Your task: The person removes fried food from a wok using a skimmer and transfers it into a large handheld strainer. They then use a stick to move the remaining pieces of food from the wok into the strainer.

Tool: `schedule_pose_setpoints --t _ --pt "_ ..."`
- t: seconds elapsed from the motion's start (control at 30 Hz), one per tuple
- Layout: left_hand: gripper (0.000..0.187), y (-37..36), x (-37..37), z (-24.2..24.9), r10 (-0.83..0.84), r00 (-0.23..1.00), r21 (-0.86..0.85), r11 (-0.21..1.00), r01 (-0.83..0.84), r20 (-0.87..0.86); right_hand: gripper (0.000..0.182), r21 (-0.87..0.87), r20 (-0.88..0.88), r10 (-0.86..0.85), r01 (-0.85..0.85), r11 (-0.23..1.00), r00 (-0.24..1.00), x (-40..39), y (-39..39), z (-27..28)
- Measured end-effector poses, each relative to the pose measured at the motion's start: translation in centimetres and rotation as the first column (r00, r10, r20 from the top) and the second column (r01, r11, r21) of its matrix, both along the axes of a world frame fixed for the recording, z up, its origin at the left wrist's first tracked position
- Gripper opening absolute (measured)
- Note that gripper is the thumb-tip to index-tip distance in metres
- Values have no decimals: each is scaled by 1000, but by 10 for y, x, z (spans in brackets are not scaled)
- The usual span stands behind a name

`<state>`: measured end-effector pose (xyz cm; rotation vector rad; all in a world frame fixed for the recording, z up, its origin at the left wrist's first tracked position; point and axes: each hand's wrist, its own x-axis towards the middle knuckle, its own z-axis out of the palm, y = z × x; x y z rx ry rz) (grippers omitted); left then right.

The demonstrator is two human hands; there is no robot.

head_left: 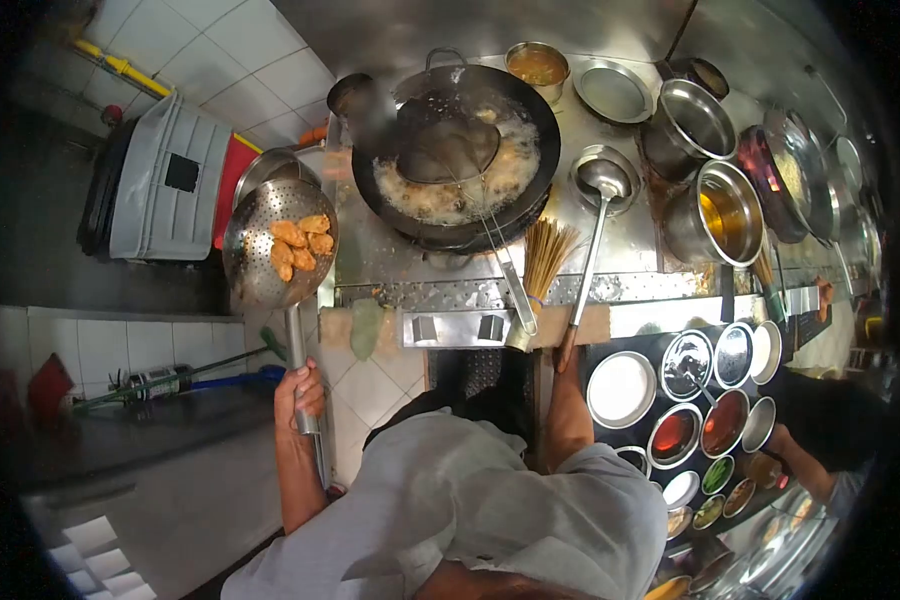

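Observation:
My left hand [298, 395] is closed around the metal handle of a perforated skimmer [255, 275]. Several golden fried pieces [300, 245] lie in its bowl, left of the wok [370, 200]. At the counter's front edge, my right hand [566, 378] meets the wooden handle end of a long ladle [592, 240] and seems closed on it, though its fingers hardly show. The ladle's bowl sits inside a metal bowl [618, 207]. Food bubbles in oil [510, 180] in the wok, where a mesh strainer [448, 152] rests with its handle over the rim.
A bamboo brush [548, 255] stands between wok and ladle. Metal pots [690, 118], a pot of yellow oil [727, 212] and a bowl of sauce [537, 68] are behind and right. Seasoning containers [622, 390] fill the right side. Another person's arm [802, 463] reaches in there.

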<state>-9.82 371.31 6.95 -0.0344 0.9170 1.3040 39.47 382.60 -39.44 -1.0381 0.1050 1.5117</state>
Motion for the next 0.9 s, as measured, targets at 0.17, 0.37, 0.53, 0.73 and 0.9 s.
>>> schedule_pose_setpoints --t 0.17,0.37,0.53,0.73,0.9 --pt "15 1 1 -2 6 1000 5 1000 -6 11 48 39 -5 -46 46 998 999 -16 3 58" --pt "15 2 7 2 14 998 -10 1000 -14 -54 55 62 31 -75 73 995 997 -33 7 97" --pt "13 2 18 13 2 997 20 1000 0 -75 58 118 6 -90 88 989 996 -34 7 86" --pt "12 2 20 15 8 1000 39 999 -8 -3 62 198 -60 -84 94 976 995 -19 6 46" --pt "13 3 18 12 -20 1000 45 999 20 5 60 355 527 5 -226 907 850 -6 4 21"
